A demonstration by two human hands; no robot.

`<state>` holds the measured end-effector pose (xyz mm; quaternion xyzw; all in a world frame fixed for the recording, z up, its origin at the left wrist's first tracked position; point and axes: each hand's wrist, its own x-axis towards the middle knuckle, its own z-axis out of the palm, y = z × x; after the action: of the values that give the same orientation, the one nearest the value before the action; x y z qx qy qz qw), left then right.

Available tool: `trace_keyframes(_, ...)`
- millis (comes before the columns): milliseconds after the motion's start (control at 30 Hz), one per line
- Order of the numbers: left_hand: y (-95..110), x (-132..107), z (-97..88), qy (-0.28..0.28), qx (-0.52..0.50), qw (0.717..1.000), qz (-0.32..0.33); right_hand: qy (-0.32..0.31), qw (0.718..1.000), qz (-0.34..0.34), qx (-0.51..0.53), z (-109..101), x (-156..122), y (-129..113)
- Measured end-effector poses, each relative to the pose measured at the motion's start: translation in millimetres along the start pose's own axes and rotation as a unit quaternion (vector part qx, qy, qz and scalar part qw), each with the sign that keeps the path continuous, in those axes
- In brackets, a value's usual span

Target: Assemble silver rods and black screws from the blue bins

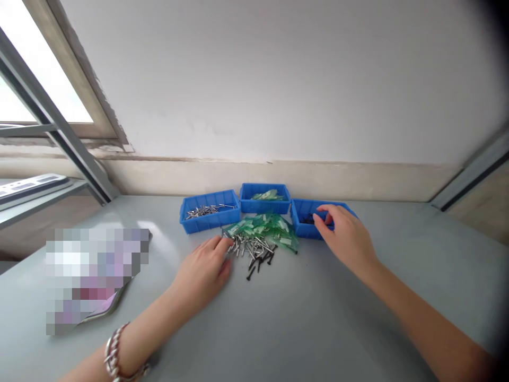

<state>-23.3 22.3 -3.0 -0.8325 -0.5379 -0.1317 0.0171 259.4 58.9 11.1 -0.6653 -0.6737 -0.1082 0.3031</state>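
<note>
Nails and screws [252, 249] are lying in a loose heap on the grey table [302, 318], silver ones mixed with a few black ones, and the person is working at that heap with both arms stretched forward. Nearest to the person, a chain bracelet [115, 355] is sitting on the left wrist, and a blurred flat object [93, 276] is lying on the table off to the left. The left hand [204, 270] is resting palm down beside the heap, its fingers loosely spread and its fingertips touching the silver nails at the heap's left edge; whether it is pinching one I cannot tell. Just behind the metal pieces, green plastic anchors [274, 228] are spilling across the table. The right hand [344, 233] is reaching over the right blue bin [302, 225], fingers curled down toward the dark pieces inside, and whether anything is gripped between them I cannot tell. Farther back, the left blue bin [209, 215] is holding silver nails, and the middle blue bin [264, 199] is holding more green anchors. Behind the three bins, a pale wall [278, 95] is rising, with a window [35, 90] at the left.
</note>
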Motion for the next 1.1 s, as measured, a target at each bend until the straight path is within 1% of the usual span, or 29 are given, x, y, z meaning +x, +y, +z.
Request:
trace_keyframes(100, 2.3, 0.3, 1.6, -0.004, -0.018, 1.000, 0.006, -0.001, 1.000, -0.016, 0.007, 2.0, -1.4, -0.6)
trace_keyframes(267, 5.3, 2.3, 5.6, 0.022, -0.023, 0.999, 0.030, -0.025, 0.999, -0.034, 0.011, 5.9, -3.3, -0.1)
trace_keyframes(433, 7.5, 9.1, 11.3, 0.024, 0.011, 0.998, 0.050, -0.036, 0.997, -0.069, 0.027, 8.1, -3.7, 2.5)
trace_keyframes(667, 10.1, 16.3, 13.8, 0.027, 0.074, 0.993, 0.092, -0.037, 0.996, -0.077, 0.039, 5.8, -4.7, -0.8)
trace_keyframes(733, 8.5, 15.4, 12.4, 0.041, 0.075, 0.992, 0.095, -0.038, 0.996, -0.074, 0.043, 4.6, -4.9, -2.1)
trace_keyframes(800, 4.7, 14.1, 10.4, 0.071, 0.071, 0.991, 0.088, -0.040, 0.995, -0.077, 0.052, 3.3, -5.0, -3.9)
trace_keyframes(900, -3.4, 13.2, 7.5, 0.129, 0.019, 0.990, 0.061, -0.045, 0.992, -0.092, 0.071, 0.5, -7.2, -10.3)
trace_keyframes(967, -8.1, 13.4, 6.0, 0.155, -0.064, 0.985, 0.033, -0.074, 0.986, -0.117, 0.096, -1.8, -11.6, -18.2)
trace_keyframes(1033, -10.0, 13.5, 5.1, 0.156, -0.165, 0.974, 0.002, -0.132, 0.972, -0.149, 0.127, -4.2, -18.9, -28.7)
trace_keyframes(1100, -8.7, 13.1, 4.7, 0.136, -0.254, 0.957, -0.020, -0.189, 0.955, -0.175, 0.148, -6.2, -28.1, -40.3)
